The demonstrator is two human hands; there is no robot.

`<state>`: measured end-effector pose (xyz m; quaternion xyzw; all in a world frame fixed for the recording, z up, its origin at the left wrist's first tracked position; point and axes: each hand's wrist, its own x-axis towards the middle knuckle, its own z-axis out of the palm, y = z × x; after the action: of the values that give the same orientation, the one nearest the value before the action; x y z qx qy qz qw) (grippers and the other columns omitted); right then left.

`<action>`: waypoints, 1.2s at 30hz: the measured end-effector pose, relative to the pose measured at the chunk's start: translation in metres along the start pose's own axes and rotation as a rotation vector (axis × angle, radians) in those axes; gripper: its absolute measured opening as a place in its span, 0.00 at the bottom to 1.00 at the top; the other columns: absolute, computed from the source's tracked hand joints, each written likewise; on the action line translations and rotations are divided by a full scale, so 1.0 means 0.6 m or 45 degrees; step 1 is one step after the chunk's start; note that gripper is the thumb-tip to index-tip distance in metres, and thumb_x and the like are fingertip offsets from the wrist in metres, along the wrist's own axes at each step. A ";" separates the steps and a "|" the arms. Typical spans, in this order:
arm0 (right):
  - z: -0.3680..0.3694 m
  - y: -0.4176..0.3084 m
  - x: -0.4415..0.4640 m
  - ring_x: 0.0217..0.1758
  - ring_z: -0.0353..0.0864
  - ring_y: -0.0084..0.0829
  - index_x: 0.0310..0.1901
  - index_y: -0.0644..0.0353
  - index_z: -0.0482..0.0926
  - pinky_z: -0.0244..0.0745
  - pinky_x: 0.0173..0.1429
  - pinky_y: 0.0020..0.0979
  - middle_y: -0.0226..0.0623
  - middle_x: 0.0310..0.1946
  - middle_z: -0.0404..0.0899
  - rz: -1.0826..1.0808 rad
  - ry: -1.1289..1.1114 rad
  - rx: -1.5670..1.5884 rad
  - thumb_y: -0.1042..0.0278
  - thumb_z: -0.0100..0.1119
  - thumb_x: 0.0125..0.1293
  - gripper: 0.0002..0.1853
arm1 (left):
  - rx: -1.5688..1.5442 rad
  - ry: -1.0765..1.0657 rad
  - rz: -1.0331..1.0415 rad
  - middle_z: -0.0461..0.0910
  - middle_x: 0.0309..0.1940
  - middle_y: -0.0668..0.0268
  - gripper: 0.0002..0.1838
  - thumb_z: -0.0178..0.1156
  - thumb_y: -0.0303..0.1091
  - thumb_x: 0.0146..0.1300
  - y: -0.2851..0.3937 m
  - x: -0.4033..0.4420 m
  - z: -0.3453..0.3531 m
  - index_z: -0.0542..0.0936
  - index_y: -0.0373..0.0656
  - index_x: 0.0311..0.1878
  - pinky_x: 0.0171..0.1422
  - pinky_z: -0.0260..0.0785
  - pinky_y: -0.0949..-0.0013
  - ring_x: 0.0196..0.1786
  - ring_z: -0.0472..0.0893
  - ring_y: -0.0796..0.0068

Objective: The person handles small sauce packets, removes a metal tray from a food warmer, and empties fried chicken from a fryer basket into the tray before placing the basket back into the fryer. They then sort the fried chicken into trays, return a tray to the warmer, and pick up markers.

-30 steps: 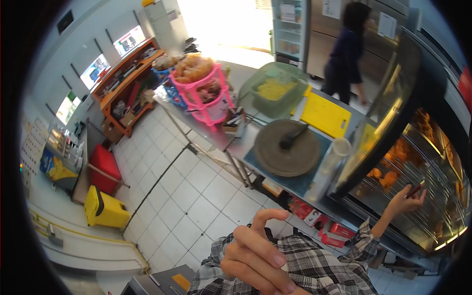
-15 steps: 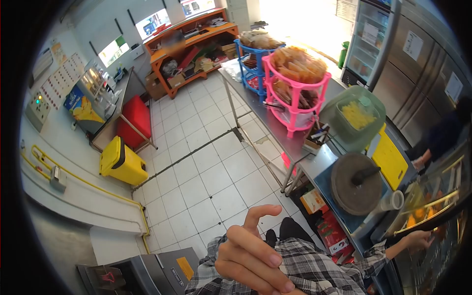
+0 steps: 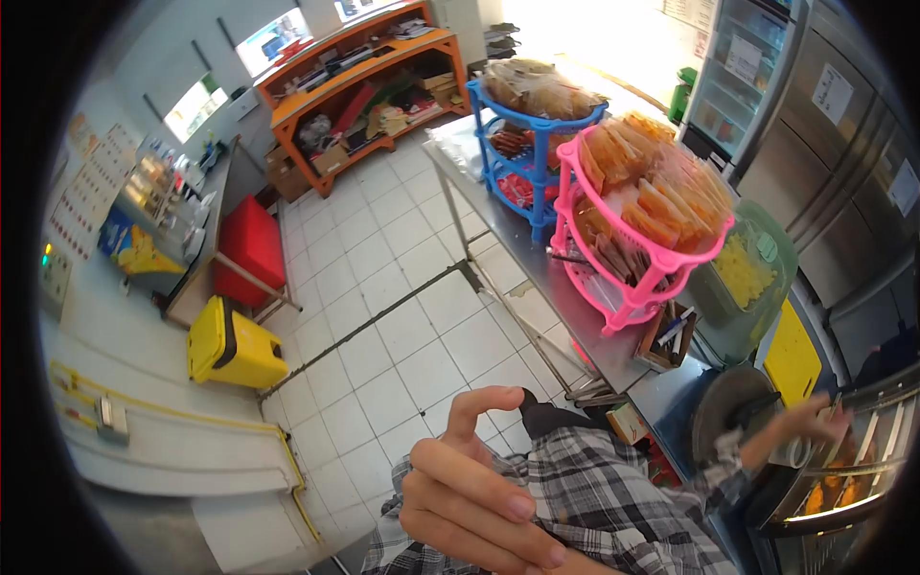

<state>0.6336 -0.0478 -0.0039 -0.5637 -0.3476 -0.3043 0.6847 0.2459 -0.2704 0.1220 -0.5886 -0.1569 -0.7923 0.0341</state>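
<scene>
My left hand (image 3: 470,498) is raised in front of my plaid shirt (image 3: 613,479). Its top finger stands apart and hooked, while the others lie together, loosely bent. I see nothing in it, though its palm is hidden. At the right my right hand (image 3: 805,422), slightly blurred, reaches out with fingers apart and nothing visible in them. It is over the front of a glass display case (image 3: 853,470) with orange-brown food inside. Close by are a white cup (image 3: 792,452), a round dark chopping block (image 3: 714,412) and a yellow board (image 3: 793,359).
A pink tiered rack (image 3: 632,297) of bagged orange food and a blue rack (image 3: 539,182) stand on a steel table (image 3: 537,278). Behind the chopping block is a green tub (image 3: 786,249). A yellow bin (image 3: 235,345) stands on the tiled floor (image 3: 383,355) at left.
My view has shifted, bringing the racks nearer and lower right. My right hand has come up and away from the display case's edge, its fingers spreading. My left hand keeps its pose.
</scene>
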 end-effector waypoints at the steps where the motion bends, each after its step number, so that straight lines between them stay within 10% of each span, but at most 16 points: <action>1: 0.043 -0.014 -0.036 0.53 0.75 0.39 0.59 0.64 0.63 0.73 0.54 0.34 0.47 0.56 0.70 0.045 -0.155 0.209 0.75 0.57 0.60 0.25 | -0.034 -0.012 -0.024 0.84 0.27 0.83 0.09 0.68 0.43 0.55 -0.025 0.009 -0.015 0.80 0.57 0.22 0.59 0.53 0.30 0.48 0.72 0.73; 7: 0.158 -0.053 -0.244 0.36 0.78 0.27 0.59 0.53 0.65 0.72 0.40 0.31 0.36 0.37 0.80 0.352 -1.650 0.211 0.75 0.62 0.56 0.28 | -0.264 -0.098 -0.186 0.84 0.26 0.83 0.09 0.66 0.41 0.56 -0.144 0.044 -0.111 0.80 0.57 0.22 0.60 0.54 0.31 0.47 0.71 0.73; 12: 0.095 -0.098 -0.315 0.35 0.82 0.44 0.54 0.54 0.64 0.74 0.40 0.42 0.49 0.36 0.80 0.509 -1.862 -0.441 0.76 0.70 0.44 0.34 | -0.513 -0.215 -0.330 0.83 0.25 0.83 0.09 0.64 0.40 0.57 -0.215 0.049 -0.210 0.80 0.57 0.22 0.61 0.54 0.32 0.47 0.71 0.74; 22: 0.058 -0.134 -0.439 0.44 0.79 0.56 0.52 0.56 0.66 0.74 0.45 0.52 0.50 0.37 0.79 -0.044 -1.180 -1.255 0.80 0.65 0.45 0.29 | -0.481 -0.200 -0.431 0.83 0.24 0.83 0.10 0.62 0.41 0.58 -0.275 0.190 -0.359 0.79 0.55 0.22 0.62 0.55 0.34 0.45 0.70 0.75; 33: 0.034 -0.096 -0.431 0.39 0.82 0.50 0.40 0.58 0.73 0.75 0.41 0.49 0.46 0.31 0.80 0.242 -1.322 -0.508 0.77 0.61 0.48 0.16 | -0.601 -0.256 -0.593 0.82 0.23 0.82 0.10 0.66 0.44 0.56 -0.301 0.232 -0.528 0.79 0.55 0.23 0.66 0.55 0.36 0.42 0.70 0.75; 36: 0.051 -0.156 -0.448 0.46 0.79 0.53 0.47 0.55 0.71 0.70 0.45 0.59 0.45 0.39 0.80 -0.098 -1.039 -1.253 0.70 0.60 0.52 0.18 | -0.614 -0.268 -0.646 0.82 0.25 0.82 0.09 0.66 0.44 0.58 -0.292 0.231 -0.547 0.79 0.55 0.26 0.67 0.53 0.35 0.42 0.70 0.74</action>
<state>0.3996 -0.0276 -0.1675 -0.8698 -0.4199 -0.2135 0.1470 -0.1406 -0.1807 0.1318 -0.6003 -0.1091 -0.7249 -0.3198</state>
